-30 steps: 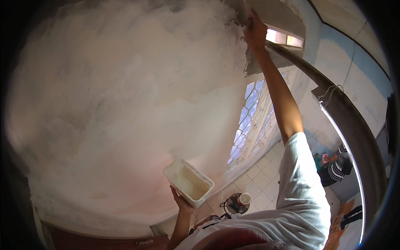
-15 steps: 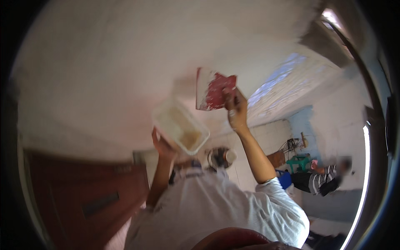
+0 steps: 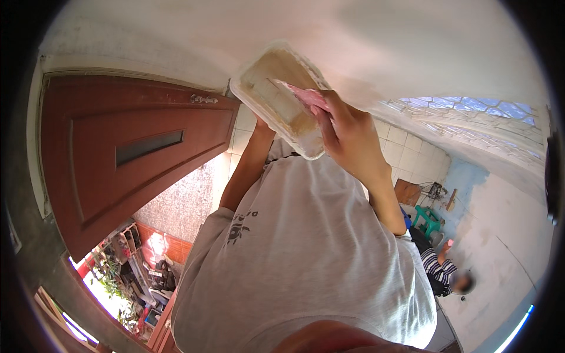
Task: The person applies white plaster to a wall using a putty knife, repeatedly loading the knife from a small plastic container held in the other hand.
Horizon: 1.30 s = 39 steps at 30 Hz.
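Note:
A white rectangular plastic tub (image 3: 309, 146) is tilted in front of my chest, with whitish-tan paste smeared along its inner walls and rim. Under it, my left hand (image 3: 263, 125) grips the tub; the tub hides most of its fingers. My right hand (image 3: 356, 135) is closed around a red, flexible-looking putty scraper (image 3: 307, 96), which is coated with white paste. The scraper's blade reaches into the tub's opening, and its edge appears close to the inside bottom; whether it touches, I cannot tell.
A pale plastered wall (image 3: 194, 29) rises ahead. To the left stands a brown door (image 3: 94, 141), beside an opening onto cluttered items and plants (image 3: 118, 282). At right are a latticed window (image 3: 471, 109), a green stool (image 3: 426, 220) and another person (image 3: 441, 270) in striped clothing.
The scraper has come away from near the wall and down into the tub. The tub has been drawn nearer to me, and the view has turned, showing more of the door.

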### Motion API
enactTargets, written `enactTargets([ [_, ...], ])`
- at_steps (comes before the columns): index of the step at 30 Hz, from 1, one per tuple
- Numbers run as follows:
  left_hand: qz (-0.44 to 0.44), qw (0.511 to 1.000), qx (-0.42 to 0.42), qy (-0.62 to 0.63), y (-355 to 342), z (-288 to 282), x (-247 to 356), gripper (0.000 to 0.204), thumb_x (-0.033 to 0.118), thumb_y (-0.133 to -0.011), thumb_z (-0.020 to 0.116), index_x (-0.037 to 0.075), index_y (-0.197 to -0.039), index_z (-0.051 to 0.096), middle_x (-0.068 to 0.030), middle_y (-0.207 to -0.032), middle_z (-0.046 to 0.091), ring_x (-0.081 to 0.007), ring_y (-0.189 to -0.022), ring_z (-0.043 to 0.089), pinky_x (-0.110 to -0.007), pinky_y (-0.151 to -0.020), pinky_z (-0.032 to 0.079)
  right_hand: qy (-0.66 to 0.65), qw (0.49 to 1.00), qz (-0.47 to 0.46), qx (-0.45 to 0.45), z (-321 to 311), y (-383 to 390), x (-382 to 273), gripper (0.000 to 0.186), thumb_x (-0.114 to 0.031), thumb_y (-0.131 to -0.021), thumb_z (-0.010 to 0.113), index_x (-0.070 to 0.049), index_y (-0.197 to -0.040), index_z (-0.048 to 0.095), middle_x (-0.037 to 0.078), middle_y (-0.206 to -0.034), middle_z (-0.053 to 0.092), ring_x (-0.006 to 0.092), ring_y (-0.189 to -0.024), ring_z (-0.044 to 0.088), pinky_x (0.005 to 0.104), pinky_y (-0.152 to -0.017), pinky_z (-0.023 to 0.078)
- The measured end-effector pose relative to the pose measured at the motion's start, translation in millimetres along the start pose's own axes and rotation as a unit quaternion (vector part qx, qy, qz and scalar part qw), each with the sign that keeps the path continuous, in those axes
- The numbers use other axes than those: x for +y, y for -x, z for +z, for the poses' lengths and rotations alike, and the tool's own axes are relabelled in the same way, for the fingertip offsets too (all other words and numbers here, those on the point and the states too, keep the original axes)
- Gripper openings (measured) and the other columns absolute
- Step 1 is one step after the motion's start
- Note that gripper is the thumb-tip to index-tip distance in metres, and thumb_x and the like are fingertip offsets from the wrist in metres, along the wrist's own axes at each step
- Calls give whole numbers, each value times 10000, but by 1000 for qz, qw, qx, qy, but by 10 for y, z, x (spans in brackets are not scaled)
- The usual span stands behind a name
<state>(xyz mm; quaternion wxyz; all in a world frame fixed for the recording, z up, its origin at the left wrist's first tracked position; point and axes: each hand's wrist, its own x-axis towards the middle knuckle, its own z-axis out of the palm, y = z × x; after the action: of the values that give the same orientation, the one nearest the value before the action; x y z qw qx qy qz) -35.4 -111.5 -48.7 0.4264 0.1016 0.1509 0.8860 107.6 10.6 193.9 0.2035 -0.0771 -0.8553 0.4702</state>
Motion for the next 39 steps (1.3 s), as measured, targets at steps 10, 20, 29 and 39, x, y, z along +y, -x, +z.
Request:
enactTargets([
  [10, 68, 988, 136, 8, 75, -484, -231, 918, 857, -915, 269, 90, -1343, 539, -140, -1249, 618, -311, -1105, 618, -463, -963, 519, 60, 997, 46, -34, 418, -72, 478, 313, 53, -890, 557, 28, -1200, 586, 296, -948, 666, 510, -826, 627, 525, -708, 486],
  [20, 93, 980, 174, -21, 101, -143, -187, 908, 837, -935, 249, 91, -1377, 520, -111, -1311, 578, -274, -1195, 565, -431, -1029, 473, 68, 984, 103, -132, 382, -18, 529, 439, 90, -790, 560, 47, -1226, 580, 318, -976, 648, 512, -890, 620, 550, -754, 503],
  [29, 140, 957, 232, -107, 2, 299, -121, 887, 814, -953, 255, 63, -1302, 571, -91, -1161, 653, -238, -1083, 628, -377, -949, 512, 100, 986, 92, -91, 594, -118, 684, 420, 47, -797, 613, 29, -1216, 599, 315, -1008, 663, 504, -915, 631, 525, -751, 520],
  [39, 115, 974, 198, 1, 36, -279, -285, 885, 812, -956, 248, 87, -1392, 508, -95, -1319, 560, -247, -1217, 539, -411, -1045, 457, 25, 992, 27, -123, 366, -137, 716, 367, 13, -886, 592, 13, -1252, 617, 303, -817, 651, 478, -790, 645, 502, -727, 516],
])
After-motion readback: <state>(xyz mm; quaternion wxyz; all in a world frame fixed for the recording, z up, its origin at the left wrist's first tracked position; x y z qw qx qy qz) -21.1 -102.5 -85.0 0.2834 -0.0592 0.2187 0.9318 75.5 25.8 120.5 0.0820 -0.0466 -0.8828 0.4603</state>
